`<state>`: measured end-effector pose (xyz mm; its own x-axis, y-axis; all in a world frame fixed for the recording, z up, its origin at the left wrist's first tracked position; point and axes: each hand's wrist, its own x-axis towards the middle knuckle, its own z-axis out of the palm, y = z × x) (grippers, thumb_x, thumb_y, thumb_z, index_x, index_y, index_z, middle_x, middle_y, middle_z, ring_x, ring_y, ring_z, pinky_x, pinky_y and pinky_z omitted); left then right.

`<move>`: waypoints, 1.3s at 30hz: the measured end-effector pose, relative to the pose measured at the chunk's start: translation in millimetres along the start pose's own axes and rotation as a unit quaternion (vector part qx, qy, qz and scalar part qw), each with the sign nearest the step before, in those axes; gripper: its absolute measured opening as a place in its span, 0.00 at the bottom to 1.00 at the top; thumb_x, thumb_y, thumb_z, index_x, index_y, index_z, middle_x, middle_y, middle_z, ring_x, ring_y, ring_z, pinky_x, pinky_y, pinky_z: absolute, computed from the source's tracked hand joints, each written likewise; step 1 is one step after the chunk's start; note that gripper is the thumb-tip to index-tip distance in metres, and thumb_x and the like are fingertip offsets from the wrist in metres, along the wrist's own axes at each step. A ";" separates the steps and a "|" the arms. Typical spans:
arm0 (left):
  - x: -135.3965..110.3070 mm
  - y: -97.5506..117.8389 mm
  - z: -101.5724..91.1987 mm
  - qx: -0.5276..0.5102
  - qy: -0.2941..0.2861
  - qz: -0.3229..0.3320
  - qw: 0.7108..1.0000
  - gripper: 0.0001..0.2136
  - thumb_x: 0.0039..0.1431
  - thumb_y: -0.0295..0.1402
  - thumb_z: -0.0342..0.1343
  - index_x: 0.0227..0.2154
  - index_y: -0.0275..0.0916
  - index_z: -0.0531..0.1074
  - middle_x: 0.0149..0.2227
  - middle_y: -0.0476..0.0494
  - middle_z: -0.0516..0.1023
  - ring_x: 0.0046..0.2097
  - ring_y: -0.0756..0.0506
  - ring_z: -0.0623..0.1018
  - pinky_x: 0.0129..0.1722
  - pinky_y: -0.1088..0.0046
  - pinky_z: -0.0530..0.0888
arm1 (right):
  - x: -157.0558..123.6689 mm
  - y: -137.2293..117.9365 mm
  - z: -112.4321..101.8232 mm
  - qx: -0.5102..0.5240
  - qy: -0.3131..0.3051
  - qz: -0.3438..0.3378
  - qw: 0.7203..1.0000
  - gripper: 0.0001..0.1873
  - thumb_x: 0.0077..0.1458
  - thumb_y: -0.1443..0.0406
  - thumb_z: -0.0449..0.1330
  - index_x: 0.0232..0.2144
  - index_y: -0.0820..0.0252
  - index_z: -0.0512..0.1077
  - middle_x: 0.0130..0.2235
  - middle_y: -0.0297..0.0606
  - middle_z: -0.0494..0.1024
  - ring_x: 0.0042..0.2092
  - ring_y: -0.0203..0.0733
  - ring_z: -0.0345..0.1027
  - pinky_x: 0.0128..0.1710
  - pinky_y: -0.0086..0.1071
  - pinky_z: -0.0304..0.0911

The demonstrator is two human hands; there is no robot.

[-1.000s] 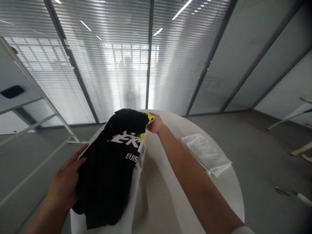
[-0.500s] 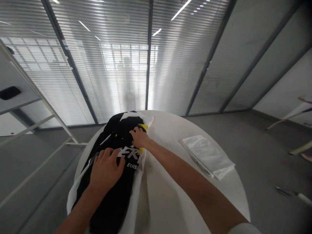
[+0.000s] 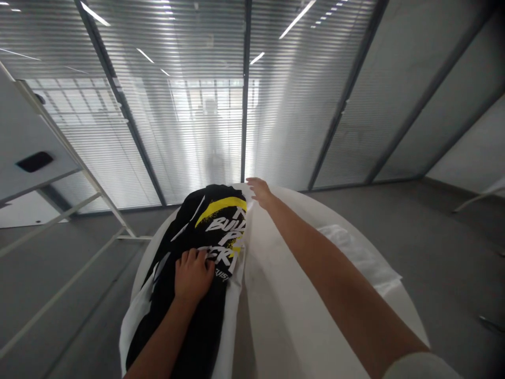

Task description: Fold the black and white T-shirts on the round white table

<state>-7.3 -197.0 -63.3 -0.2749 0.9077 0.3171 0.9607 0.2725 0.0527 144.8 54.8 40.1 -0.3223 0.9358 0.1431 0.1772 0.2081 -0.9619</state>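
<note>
A black T-shirt [image 3: 205, 223] with white lettering and a yellow brush-like print lies lengthwise on the left half of a round white table [image 3: 292, 295]. White fabric shows along its edges. My left hand [image 3: 194, 273] rests on the shirt beside the lettering, with its fingers bent a little and its thumb apart. At the far end, my right hand [image 3: 260, 192] reaches past the shirt's right edge, fingers outstretched and parted, near the white cloth there. I see nothing held in it.
A folded white cloth [image 3: 355, 252] lies on the table's right side, partly behind my right forearm. To the left stands a white metal frame [image 3: 106, 202] with a board. Glass partitions with blinds [image 3: 189, 131] rise behind the table.
My right hand has moved off the print to the far right edge of the shirt. The far part of the shirt now lies flatter, with more lettering and yellow showing.
</note>
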 end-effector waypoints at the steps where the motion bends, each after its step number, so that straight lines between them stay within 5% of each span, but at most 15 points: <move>1: 0.5 -0.1 0.6 0.000 -0.001 0.000 1.000 0.15 0.60 0.36 0.48 0.45 0.41 0.75 0.42 0.39 0.74 0.47 0.38 0.70 0.44 0.61 0.65 | -6.2 10.5 -3.6 -0.017 0.003 0.020 1.000 0.11 0.59 0.65 0.56 0.42 0.62 0.74 0.45 0.42 0.77 0.45 0.44 0.70 0.43 0.39 0.66; 6: 0.7 -0.4 1.8 0.009 -0.007 0.001 1.000 0.15 0.60 0.36 0.47 0.45 0.41 0.75 0.42 0.38 0.73 0.46 0.37 0.70 0.43 0.61 0.65 | -63.4 58.0 -50.5 -0.236 -0.126 0.044 0.962 0.11 0.52 0.66 0.61 0.40 0.62 0.76 0.42 0.42 0.78 0.45 0.44 0.71 0.46 0.33 0.64; 9: 0.0 0.2 2.2 0.018 -0.006 0.007 1.000 0.16 0.60 0.37 0.46 0.46 0.40 0.74 0.42 0.38 0.73 0.46 0.36 0.70 0.42 0.60 0.65 | -108.8 72.7 -100.2 -0.460 -0.073 0.067 0.882 0.19 0.54 0.60 0.62 0.48 0.56 0.73 0.49 0.43 0.75 0.50 0.46 0.69 0.52 0.35 0.60; 13: 0.0 0.3 5.2 0.029 -0.003 0.013 0.999 0.18 0.61 0.38 0.45 0.48 0.39 0.74 0.43 0.37 0.73 0.46 0.35 0.70 0.41 0.59 0.66 | -163.5 81.6 -153.5 -0.529 -0.013 0.129 0.838 0.26 0.59 0.54 0.58 0.56 0.58 0.65 0.56 0.48 0.68 0.55 0.51 0.64 0.55 0.47 0.58; 18: 0.3 0.6 7.2 0.040 -0.011 0.018 0.999 0.19 0.62 0.40 0.44 0.49 0.40 0.73 0.43 0.37 0.73 0.46 0.35 0.70 0.41 0.58 0.66 | -199.8 95.0 -170.0 -0.567 0.024 0.172 0.805 0.40 0.57 0.46 0.55 0.64 0.62 0.54 0.60 0.62 0.60 0.58 0.65 0.58 0.51 0.56 0.56; 22: -0.5 2.1 5.7 0.049 -0.009 0.017 0.999 0.19 0.62 0.40 0.43 0.49 0.39 0.73 0.43 0.37 0.73 0.46 0.35 0.70 0.42 0.58 0.66 | -200.5 104.0 -170.5 -0.602 0.036 0.173 0.778 0.29 0.60 0.57 0.52 0.60 0.64 0.59 0.57 0.63 0.63 0.55 0.65 0.61 0.47 0.53 0.60; 26: -0.2 3.5 5.3 0.044 -0.010 0.014 0.999 0.19 0.62 0.40 0.43 0.49 0.39 0.73 0.43 0.36 0.73 0.46 0.35 0.70 0.42 0.59 0.66 | -187.7 98.2 -180.8 -0.532 0.024 0.144 0.834 0.17 0.56 0.67 0.52 0.47 0.65 0.71 0.49 0.60 0.72 0.50 0.58 0.67 0.44 0.44 0.62; 30: 0.3 3.1 7.8 0.033 -0.013 0.007 0.999 0.20 0.61 0.41 0.44 0.49 0.39 0.74 0.43 0.36 0.73 0.46 0.35 0.70 0.43 0.58 0.66 | -177.0 73.4 -190.2 -0.413 0.005 0.107 0.905 0.09 0.49 0.66 0.57 0.33 0.62 0.74 0.36 0.43 0.77 0.39 0.43 0.70 0.38 0.32 0.61; 34: -1.8 0.5 10.0 -0.007 0.030 -0.004 1.000 0.18 0.60 0.40 0.47 0.46 0.40 0.75 0.45 0.37 0.73 0.49 0.34 0.69 0.49 0.53 0.64 | -173.9 37.1 -178.7 -0.160 0.021 0.091 0.983 0.11 0.45 0.61 0.60 0.32 0.60 0.72 0.29 0.33 0.73 0.28 0.35 0.63 0.27 0.27 0.56; 39: 4.9 15.0 -1.0 -0.223 0.116 0.036 0.967 0.13 0.59 0.35 0.48 0.42 0.39 0.74 0.44 0.39 0.72 0.49 0.39 0.71 0.53 0.56 0.64 | -168.1 -5.4 -138.7 0.046 -0.004 -0.016 0.999 0.12 0.43 0.60 0.63 0.31 0.59 0.71 0.29 0.30 0.72 0.29 0.33 0.61 0.28 0.26 0.56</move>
<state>5.8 -188.8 -60.0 -0.2408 0.8095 0.5354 0.9123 0.0005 0.4095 327.0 -64.1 53.6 -0.3340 0.9265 0.1733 0.0807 0.2113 -0.9741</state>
